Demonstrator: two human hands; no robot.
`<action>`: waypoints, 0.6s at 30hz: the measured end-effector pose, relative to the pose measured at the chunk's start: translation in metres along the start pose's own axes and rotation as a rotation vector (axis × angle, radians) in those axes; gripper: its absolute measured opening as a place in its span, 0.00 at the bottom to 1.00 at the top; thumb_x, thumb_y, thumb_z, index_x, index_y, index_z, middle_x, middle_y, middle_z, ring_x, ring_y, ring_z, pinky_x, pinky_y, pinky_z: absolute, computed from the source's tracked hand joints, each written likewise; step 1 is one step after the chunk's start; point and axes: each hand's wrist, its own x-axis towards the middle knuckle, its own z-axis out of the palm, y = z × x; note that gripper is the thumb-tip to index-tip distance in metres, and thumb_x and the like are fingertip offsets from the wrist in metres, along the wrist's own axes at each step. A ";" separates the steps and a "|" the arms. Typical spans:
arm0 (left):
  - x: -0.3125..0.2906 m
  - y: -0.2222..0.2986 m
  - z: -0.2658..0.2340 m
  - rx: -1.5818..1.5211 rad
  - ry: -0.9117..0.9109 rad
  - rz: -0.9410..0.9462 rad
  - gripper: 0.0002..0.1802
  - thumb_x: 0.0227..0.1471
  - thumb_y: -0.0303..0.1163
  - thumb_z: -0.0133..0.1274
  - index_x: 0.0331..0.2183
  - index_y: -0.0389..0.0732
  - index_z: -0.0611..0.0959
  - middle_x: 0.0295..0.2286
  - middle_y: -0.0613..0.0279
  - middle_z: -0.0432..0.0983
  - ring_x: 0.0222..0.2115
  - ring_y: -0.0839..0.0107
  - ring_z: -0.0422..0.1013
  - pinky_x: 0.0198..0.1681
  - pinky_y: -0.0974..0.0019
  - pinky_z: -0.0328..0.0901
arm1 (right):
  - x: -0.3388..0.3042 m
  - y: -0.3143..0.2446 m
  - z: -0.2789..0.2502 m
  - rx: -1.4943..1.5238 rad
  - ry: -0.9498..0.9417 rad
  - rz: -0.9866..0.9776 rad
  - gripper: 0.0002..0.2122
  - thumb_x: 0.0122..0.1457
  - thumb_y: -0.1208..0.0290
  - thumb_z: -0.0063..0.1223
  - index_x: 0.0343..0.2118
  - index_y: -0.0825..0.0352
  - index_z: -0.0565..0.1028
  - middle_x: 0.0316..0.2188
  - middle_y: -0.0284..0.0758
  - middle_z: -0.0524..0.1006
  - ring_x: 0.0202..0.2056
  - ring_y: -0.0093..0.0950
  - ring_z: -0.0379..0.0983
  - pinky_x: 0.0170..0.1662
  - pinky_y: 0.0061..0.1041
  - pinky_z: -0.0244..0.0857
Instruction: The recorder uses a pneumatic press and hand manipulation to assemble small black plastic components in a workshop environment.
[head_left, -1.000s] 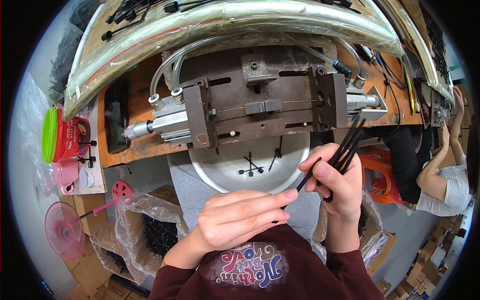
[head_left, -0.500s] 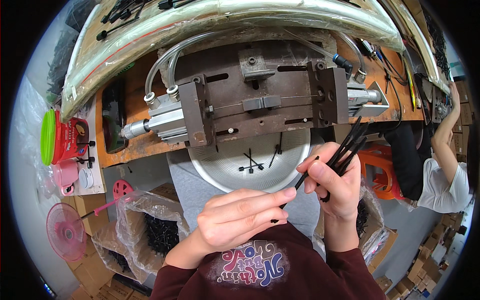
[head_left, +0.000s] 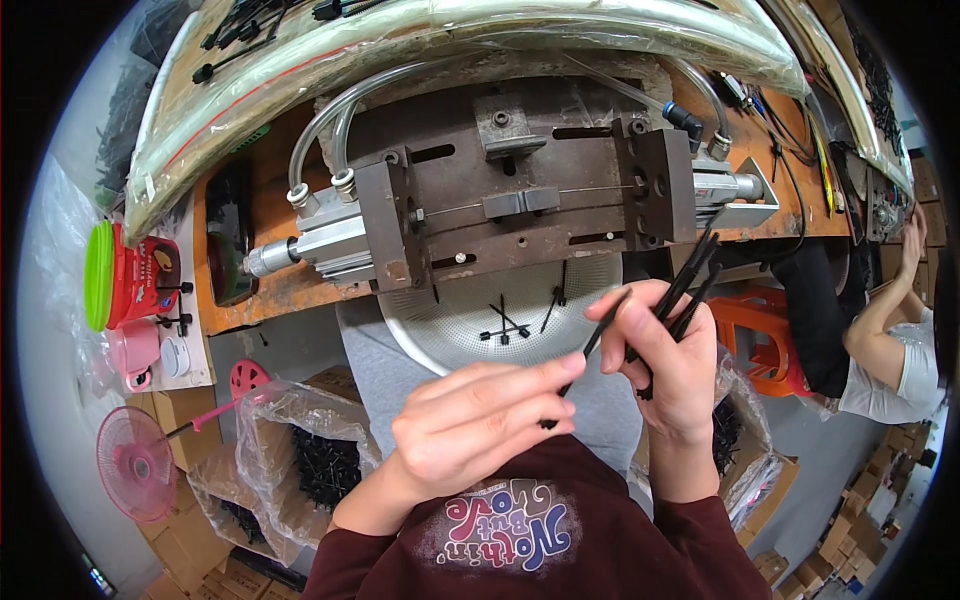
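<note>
My left hand (head_left: 478,415) pinches the lower part of a thin black rod (head_left: 597,333) with a small knob at its near end. The rod's upper tip slants up beside the thumb of my right hand (head_left: 672,355). That hand is closed around a bunch of similar black rods (head_left: 690,285), which stick up and to the right past the fingers. Beyond both hands, a white perforated basket (head_left: 415,345) rests at my lap, with several black rods with knobbed ends (head_left: 503,334) lying in it.
A brown metal fixture (head_left: 480,170) with air cylinders (head_left: 335,243) stands on the wooden bench (head_left: 225,312) ahead. Plastic-lined boxes of black parts (head_left: 325,465) flank me. A pink fan (head_left: 140,463) is at left. A co-worker's arm (head_left: 885,300) reaches to a bench at right.
The rod in my left hand has shifted slightly up and away from me, and my left fingers have slid a little. The bunch has tilted slightly left. The co-worker's arm has moved.
</note>
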 end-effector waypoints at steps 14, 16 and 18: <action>0.028 -0.034 0.021 0.706 0.097 -0.009 0.14 0.36 0.27 0.65 0.32 0.40 0.85 0.43 0.59 0.80 0.24 0.72 0.75 0.27 0.71 0.65 | -0.007 0.005 -0.003 -0.134 -0.025 -0.031 0.16 0.68 0.65 0.40 0.36 0.74 0.77 0.29 0.34 0.75 0.17 0.12 0.56 0.20 0.13 0.49; 0.031 -0.034 0.020 0.719 0.097 -0.014 0.14 0.36 0.28 0.66 0.31 0.41 0.85 0.43 0.60 0.80 0.23 0.74 0.75 0.27 0.72 0.64 | -0.008 0.003 0.000 -0.156 -0.028 0.027 0.15 0.68 0.66 0.41 0.37 0.73 0.77 0.27 0.33 0.75 0.17 0.11 0.56 0.20 0.12 0.49; 0.036 -0.033 0.017 0.716 0.087 -0.023 0.14 0.35 0.28 0.66 0.31 0.41 0.84 0.43 0.61 0.80 0.22 0.73 0.74 0.27 0.72 0.64 | -0.008 0.003 0.004 -0.134 0.020 0.041 0.14 0.68 0.65 0.41 0.38 0.70 0.76 0.24 0.31 0.74 0.16 0.10 0.56 0.19 0.11 0.49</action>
